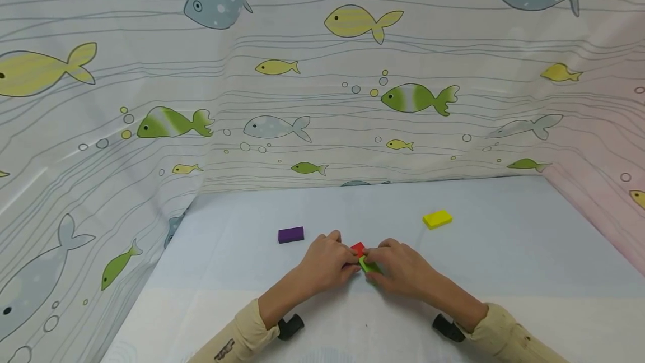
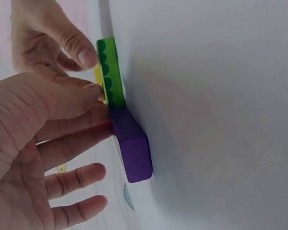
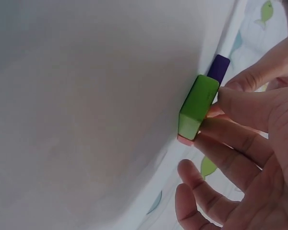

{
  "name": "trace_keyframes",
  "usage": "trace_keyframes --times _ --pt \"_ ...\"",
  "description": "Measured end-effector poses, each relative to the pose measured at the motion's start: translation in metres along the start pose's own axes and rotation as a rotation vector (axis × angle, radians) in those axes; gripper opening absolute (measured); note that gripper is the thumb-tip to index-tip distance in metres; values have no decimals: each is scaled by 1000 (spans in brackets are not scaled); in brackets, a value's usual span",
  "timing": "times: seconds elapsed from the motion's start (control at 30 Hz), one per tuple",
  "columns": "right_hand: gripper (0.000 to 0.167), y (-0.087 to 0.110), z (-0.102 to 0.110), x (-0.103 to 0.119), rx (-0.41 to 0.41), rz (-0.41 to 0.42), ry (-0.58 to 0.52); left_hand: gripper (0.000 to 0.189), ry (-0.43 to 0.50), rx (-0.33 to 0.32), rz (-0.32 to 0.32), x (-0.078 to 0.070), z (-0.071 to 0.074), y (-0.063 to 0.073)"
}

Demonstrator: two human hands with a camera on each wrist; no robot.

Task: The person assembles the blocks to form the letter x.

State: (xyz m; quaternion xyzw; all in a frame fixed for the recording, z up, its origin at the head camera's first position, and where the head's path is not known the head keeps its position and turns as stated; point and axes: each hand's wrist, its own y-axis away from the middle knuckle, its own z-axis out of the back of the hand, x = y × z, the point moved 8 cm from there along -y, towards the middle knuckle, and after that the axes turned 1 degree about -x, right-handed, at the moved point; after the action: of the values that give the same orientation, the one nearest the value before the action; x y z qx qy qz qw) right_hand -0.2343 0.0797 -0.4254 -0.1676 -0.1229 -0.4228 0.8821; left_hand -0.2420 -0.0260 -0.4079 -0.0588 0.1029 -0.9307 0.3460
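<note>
At the middle of the table my right hand (image 1: 405,268) pinches a green block (image 1: 370,266) with dark green scallops on one face. My left hand (image 1: 327,262) works against it, thumb and index finger on a purple block (image 2: 132,151) set end to end with the green one in the left wrist view. The left hand hides that purple block from the head view. Behind them, a red block (image 1: 358,249) shows partly between the fingertips. Its edge (image 3: 185,140) peeks out past the green block in the right wrist view.
Another purple block (image 1: 290,234) lies left of the hands, farther back. A yellow block (image 1: 437,218) lies at the back right. A fish-patterned cloth (image 1: 322,94) hangs behind and beside the pale tabletop (image 1: 227,296).
</note>
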Motion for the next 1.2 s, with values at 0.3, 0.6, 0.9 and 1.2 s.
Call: trace_keyframes --times 0.3,0.6,0.9,1.2 --pt "28 2 6 -5 6 2 -19 15 10 29 8 -1 1 -1" --pt "31 8 23 -20 -70 -40 -43 20 19 24 34 1 1 1" --pt "37 14 36 -44 -57 -152 -16 19 43 12 42 1 2 2" --pt "38 20 49 -68 -65 -197 -4 18 49 -7 40 2 2 3"
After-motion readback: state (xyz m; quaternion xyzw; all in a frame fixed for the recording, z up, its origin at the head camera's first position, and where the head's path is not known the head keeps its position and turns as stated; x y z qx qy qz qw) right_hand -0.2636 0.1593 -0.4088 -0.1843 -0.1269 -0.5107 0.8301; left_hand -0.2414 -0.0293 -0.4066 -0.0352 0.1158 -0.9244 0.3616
